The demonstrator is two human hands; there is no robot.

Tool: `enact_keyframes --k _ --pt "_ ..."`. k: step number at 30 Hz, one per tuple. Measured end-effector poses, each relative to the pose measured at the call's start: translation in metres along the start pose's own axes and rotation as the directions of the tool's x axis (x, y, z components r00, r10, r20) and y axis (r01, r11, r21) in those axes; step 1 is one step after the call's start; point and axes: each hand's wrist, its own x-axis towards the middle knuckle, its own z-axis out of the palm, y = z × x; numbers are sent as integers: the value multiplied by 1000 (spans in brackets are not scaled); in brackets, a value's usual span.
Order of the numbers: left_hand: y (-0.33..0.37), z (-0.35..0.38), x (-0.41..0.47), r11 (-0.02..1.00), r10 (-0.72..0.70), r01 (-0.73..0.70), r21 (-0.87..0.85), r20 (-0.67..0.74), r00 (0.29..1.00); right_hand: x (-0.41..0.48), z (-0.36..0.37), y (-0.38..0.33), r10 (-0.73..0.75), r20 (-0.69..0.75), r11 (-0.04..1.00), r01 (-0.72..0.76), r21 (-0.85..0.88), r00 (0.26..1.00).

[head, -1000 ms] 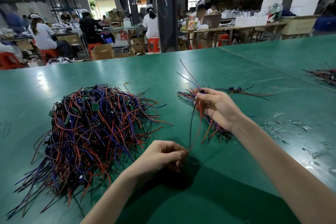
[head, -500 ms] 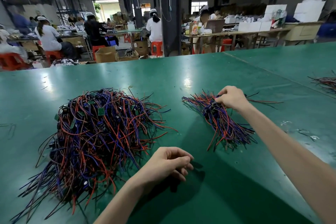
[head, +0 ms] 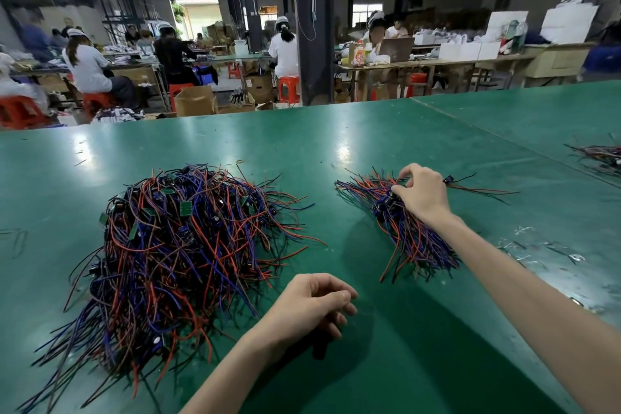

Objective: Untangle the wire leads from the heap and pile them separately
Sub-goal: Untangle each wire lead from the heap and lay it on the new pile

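Note:
A big tangled heap of red, blue and black wire leads with small green boards lies on the green table, left of centre. A smaller sorted pile of leads lies to the right, its wires roughly parallel. My right hand rests on the far end of that pile, fingers curled and touching the leads there. My left hand hovers near the table's front, just right of the heap, fingers loosely curled with nothing in them.
Another bunch of wires lies at the far right edge. Clear plastic scraps are scattered right of my right arm. Beyond the table, seated workers, red stools and cardboard boxes fill the workshop.
One second ago both hands held a lead stretched between them. My right hand has laid it on the sorted pile; my left hand has let go and stays near the front.

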Motion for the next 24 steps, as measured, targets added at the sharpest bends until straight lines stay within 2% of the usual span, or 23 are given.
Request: enact_keyframes --k 4,8,10,12,14,16,18,20,21,22,24 --pt "-1 2 -1 1000 23 -23 18 -27 999 3 1 1 -28 -28 999 29 43 999" --pt "0 3 -4 999 50 -49 15 -38 998 9 -2 3 0 57 998 -3 67 998" --pt "4 3 -6 995 98 -97 28 -63 993 11 -7 3 4 71 997 -9 77 997" --pt "11 -1 -7 979 191 -178 97 -147 970 11 -14 2 7 15 994 -9 105 1000" --pt "23 -13 -7 929 341 -272 251 -294 893 5 -20 0 -6 -21 993 9 114 1000" --pt "39 -35 -9 827 511 -293 480 -426 746 -7 -24 -6 -87 -50 991 91 97 995" --pt "54 -64 -9 676 657 -159 720 -491 572 -29 -26 -20 -244 -174 959 264 105 954" --pt "68 -93 -5 547 730 88 833 -526 436 -56 -26 -41 -432 -335 868 487 98 837" --pt "74 -105 -1 503 737 213 838 -544 400 -68 -24 -50 -509 -367 816 572 81 778" --pt "79 -116 3 470 720 330 819 -572 393 -80 -19 -58 -580 -364 765 641 64 729" --pt "87 -132 11 382 608 529 758 -637 474 -100 -6 -67 -687 -294 685 728 43 664"
